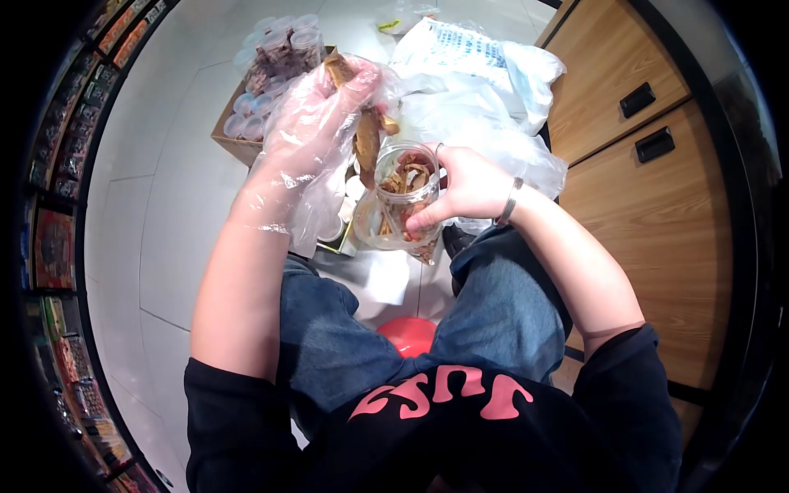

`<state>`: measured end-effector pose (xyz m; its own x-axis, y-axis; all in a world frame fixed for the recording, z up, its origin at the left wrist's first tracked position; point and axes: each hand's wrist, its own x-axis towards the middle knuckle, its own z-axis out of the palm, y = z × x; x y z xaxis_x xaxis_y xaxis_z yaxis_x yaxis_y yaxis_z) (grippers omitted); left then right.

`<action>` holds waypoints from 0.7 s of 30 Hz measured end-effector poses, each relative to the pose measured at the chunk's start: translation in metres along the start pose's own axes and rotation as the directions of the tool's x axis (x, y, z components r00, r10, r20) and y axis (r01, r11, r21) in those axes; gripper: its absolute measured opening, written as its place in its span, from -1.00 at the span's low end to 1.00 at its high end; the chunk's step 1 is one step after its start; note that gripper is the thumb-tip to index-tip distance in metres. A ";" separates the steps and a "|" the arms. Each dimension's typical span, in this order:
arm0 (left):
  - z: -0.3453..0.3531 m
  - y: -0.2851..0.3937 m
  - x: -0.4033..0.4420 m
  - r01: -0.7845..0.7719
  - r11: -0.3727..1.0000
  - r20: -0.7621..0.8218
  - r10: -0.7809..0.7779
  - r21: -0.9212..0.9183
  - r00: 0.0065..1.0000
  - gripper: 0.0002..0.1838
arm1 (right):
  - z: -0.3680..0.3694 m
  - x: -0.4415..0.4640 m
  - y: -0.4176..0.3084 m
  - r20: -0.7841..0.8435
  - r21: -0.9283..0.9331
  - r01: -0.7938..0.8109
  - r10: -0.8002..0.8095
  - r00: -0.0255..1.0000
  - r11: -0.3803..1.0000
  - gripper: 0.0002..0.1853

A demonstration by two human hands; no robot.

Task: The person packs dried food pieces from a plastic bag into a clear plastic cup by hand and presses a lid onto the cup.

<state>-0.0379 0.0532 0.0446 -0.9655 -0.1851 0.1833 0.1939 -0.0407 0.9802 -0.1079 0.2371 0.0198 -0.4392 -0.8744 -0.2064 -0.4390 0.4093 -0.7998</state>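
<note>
My left hand [329, 107], in a loose clear plastic glove, grips long brown dried pieces [367, 148] that hang down beside the rim of a clear jar. My bare right hand [464, 185], with a bracelet at the wrist, is wrapped round the right side of that clear jar [408, 193]. Brown strips lie inside the open jar. Just below and behind the jar is a clear plastic bag [374, 226], with brown bits showing near its lower tip.
A cardboard box [238, 150] of filled clear cups [279, 53] stands at upper left. White plastic bags [460, 107] lie ahead. Wooden cabinets [649, 214] flank the right, shelves of packets [57, 246] the left. A red round object [408, 335] sits between the legs.
</note>
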 end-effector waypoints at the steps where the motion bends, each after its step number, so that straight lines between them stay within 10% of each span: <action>1: 0.001 -0.002 0.001 0.000 1.000 0.005 0.000 0.000 1.000 -0.71 | -0.001 0.000 0.000 -0.005 0.013 -0.005 0.005 1.000 1.000 -0.24; 7: 0.016 -0.009 0.002 0.006 0.975 -0.075 -0.023 -0.224 0.997 -0.73 | 0.000 0.000 0.005 -0.001 -0.041 -0.002 0.002 1.000 0.999 -0.27; 21: 0.018 -0.016 -0.005 -0.056 0.988 0.011 0.054 0.146 0.998 -0.78 | -0.007 -0.005 0.003 -0.093 0.035 -0.009 0.012 0.996 0.999 -0.22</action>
<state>-0.0394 0.0722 0.0293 -0.9554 -0.1758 0.2373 0.2197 0.1134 0.9689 -0.1123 0.2440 0.0225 -0.5160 -0.8410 -0.1628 -0.4071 0.4080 -0.8172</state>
